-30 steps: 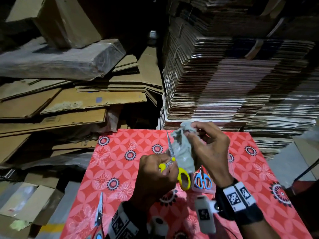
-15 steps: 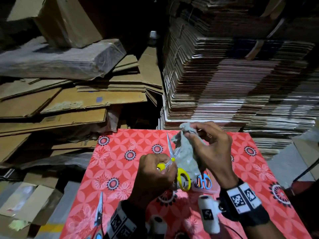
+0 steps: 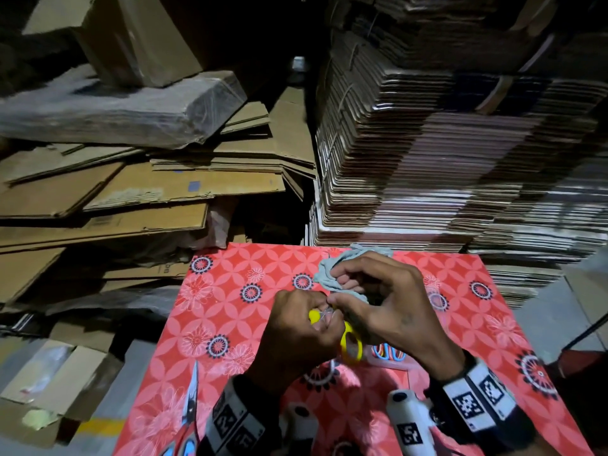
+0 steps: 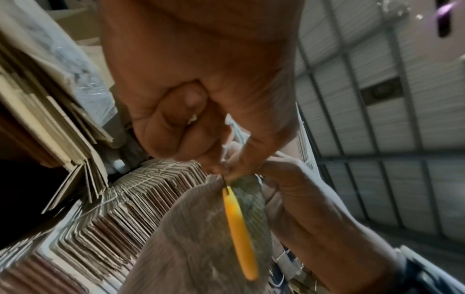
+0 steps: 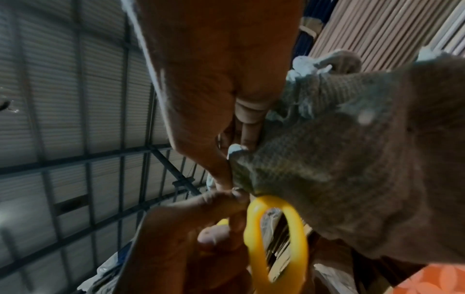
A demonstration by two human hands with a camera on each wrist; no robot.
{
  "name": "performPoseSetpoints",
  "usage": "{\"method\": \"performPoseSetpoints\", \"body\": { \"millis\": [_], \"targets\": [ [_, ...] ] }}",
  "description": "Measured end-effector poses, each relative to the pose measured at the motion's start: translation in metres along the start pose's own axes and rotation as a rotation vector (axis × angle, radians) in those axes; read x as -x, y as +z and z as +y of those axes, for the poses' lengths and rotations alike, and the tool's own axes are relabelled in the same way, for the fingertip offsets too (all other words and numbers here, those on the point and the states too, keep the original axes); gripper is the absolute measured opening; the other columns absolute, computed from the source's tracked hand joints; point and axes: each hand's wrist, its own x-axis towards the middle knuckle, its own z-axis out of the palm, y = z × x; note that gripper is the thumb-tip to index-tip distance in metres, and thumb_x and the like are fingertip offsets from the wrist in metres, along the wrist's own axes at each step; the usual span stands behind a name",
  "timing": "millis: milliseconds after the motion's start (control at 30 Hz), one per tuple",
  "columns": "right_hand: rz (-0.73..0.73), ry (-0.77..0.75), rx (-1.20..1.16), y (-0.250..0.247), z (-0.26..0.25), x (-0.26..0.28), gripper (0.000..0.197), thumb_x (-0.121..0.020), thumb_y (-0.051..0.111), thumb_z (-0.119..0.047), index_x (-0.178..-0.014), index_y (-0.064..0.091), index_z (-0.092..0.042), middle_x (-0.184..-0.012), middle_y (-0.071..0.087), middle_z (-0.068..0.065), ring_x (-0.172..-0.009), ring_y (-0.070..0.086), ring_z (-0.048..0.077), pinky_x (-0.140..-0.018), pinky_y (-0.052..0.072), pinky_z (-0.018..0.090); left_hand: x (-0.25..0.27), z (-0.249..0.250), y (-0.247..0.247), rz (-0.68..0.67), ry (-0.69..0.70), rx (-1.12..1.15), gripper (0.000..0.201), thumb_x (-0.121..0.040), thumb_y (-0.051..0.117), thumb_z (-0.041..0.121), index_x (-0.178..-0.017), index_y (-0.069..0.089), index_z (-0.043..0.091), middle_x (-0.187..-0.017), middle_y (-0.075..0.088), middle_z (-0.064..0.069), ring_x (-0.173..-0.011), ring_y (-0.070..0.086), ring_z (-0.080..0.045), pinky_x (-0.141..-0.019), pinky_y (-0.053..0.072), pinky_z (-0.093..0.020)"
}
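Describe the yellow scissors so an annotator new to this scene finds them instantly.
Find the red flower-patterned table cover before the cardboard stacks. Over its middle the left hand grips the scissors against a grey cloth pinched by the right hand. Only this pair has yellow handles and is held; the blue-handled pair and the pair near its left edge lie on the cover.

Left hand [image 3: 292, 334]: back up, fingers curled tight into a fist round the yellow-handled scissors [image 3: 351, 348]. Fingertips are folded into the palm, and one handle loop hangs free below the knuckles.

Right hand [image 3: 394, 307]: back up, thumb and forefinger pinching the grey cloth [image 3: 332, 274]. The remaining fingers are curled over the bunched part.

The two hands touch at the fingertips. Both forearms enter from the bottom of the head view and converge. Each wrist is banded.
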Motion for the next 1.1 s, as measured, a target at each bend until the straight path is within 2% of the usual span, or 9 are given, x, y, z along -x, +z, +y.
{"method": "performPoseSetpoints", "body": {
  "millis": [67, 200, 300, 400, 533, 633, 800, 900, 1100],
  "targets": [
    [0.007, 0.014, -0.013, 0.002, 0.002, -0.001, 0.032, -0.074, 0.091, 0.000, -0.097, 0.078, -0.018, -0.092, 0.068, -0.011, -0.082, 0.070, 0.016, -0.071, 0.061, 0.032, 0.000, -0.003, 0.002, 0.023, 0.029, -0.073, 0.017, -0.083, 0.058, 0.050, -0.073, 0.057, 0.035, -0.073, 0.057, 0.005, -0.071, 0.049, -0.014, -0.071, 0.041, -0.023],
    [0.051, 0.019, -0.039, 0.007, 0.003, -0.004, 0.030, -0.074, 0.091, -0.001, -0.095, 0.077, -0.016, -0.091, 0.068, -0.011, -0.081, 0.069, 0.015, -0.072, 0.061, 0.032, 0.000, -0.003, 0.008, 0.238, 0.205, -0.247, 0.027, -0.087, 0.060, 0.030, -0.070, 0.066, 0.010, -0.061, 0.047, 0.000, -0.060, 0.036, -0.017, -0.065, 0.045, -0.041],
    [0.113, 0.018, -0.040, 0.010, 0.002, -0.007, 0.028, -0.074, 0.091, -0.001, -0.094, 0.077, -0.015, -0.089, 0.069, -0.008, -0.079, 0.069, 0.015, -0.071, 0.059, 0.027, 0.000, 0.002, 0.008, 0.326, 0.279, -0.283, 0.030, -0.088, 0.062, 0.027, -0.063, 0.058, 0.010, -0.063, 0.035, 0.007, -0.059, 0.042, -0.020, -0.068, 0.040, -0.036],
    [0.180, 0.018, -0.010, 0.015, 0.001, -0.012, 0.028, -0.073, 0.091, 0.002, -0.093, 0.078, -0.013, -0.088, 0.070, -0.004, -0.078, 0.070, 0.012, -0.070, 0.058, 0.022, -0.001, 0.003, 0.008, 0.355, 0.319, -0.290, 0.026, -0.087, 0.060, 0.024, -0.065, 0.058, 0.010, -0.063, 0.042, 0.006, -0.060, 0.044, -0.024, -0.070, 0.037, -0.032],
    [0.277, 0.043, 0.016, 0.023, 0.000, -0.017, 0.027, -0.073, 0.090, 0.001, -0.093, 0.078, -0.012, -0.087, 0.070, -0.006, -0.076, 0.069, 0.007, -0.070, 0.056, 0.018, -0.004, 0.007, 0.006, 0.230, 0.214, -0.231, 0.026, -0.085, 0.057, 0.023, -0.070, 0.038, 0.030, -0.061, 0.018, 0.020, -0.059, 0.026, -0.014, -0.068, 0.029, -0.032],
    [0.345, 0.057, 0.054, 0.027, 0.001, -0.020, 0.028, -0.074, 0.091, 0.001, -0.093, 0.078, -0.015, -0.086, 0.070, -0.007, -0.077, 0.069, 0.005, -0.070, 0.054, 0.015, -0.005, 0.011, 0.004, 0.154, 0.153, -0.194, 0.038, -0.086, 0.057, 0.030, -0.066, 0.025, 0.036, -0.058, 0.022, 0.018, -0.059, 0.028, -0.012, -0.067, 0.028, -0.027],
    [0.520, 0.234, -0.168, 0.016, 0.007, -0.031, 0.024, -0.077, 0.089, -0.002, -0.095, 0.077, -0.014, -0.082, 0.072, 0.002, -0.072, 0.067, 0.008, -0.071, 0.055, 0.021, -0.004, 0.006, 0.003, 0.081, 0.037, -0.033, 0.043, -0.089, 0.068, 0.025, -0.057, 0.040, 0.035, -0.049, 0.038, 0.016, -0.052, 0.036, -0.001, -0.057, 0.032, -0.017],
    [0.567, 0.243, -0.271, -0.001, 0.000, -0.031, 0.024, -0.080, 0.085, 0.003, -0.099, 0.076, -0.008, -0.080, 0.069, 0.004, -0.072, 0.065, 0.003, -0.072, 0.055, 0.016, -0.004, 0.001, -0.001, 0.052, -0.026, 0.092, 0.036, -0.091, 0.072, 0.019, -0.061, 0.054, 0.030, -0.056, 0.051, 0.015, -0.056, 0.048, -0.006, -0.059, 0.044, -0.024],
    [0.482, 0.192, -0.264, -0.020, -0.025, -0.011, 0.027, -0.080, 0.083, 0.004, -0.100, 0.076, -0.013, -0.081, 0.069, 0.003, -0.077, 0.066, 0.005, -0.073, 0.053, 0.014, -0.005, -0.002, -0.004, 0.158, -0.061, 0.204, 0.042, -0.091, 0.073, 0.033, -0.059, 0.046, 0.032, -0.056, 0.039, 0.014, -0.055, 0.038, -0.006, -0.062, 0.034, -0.025]
  ]
}}
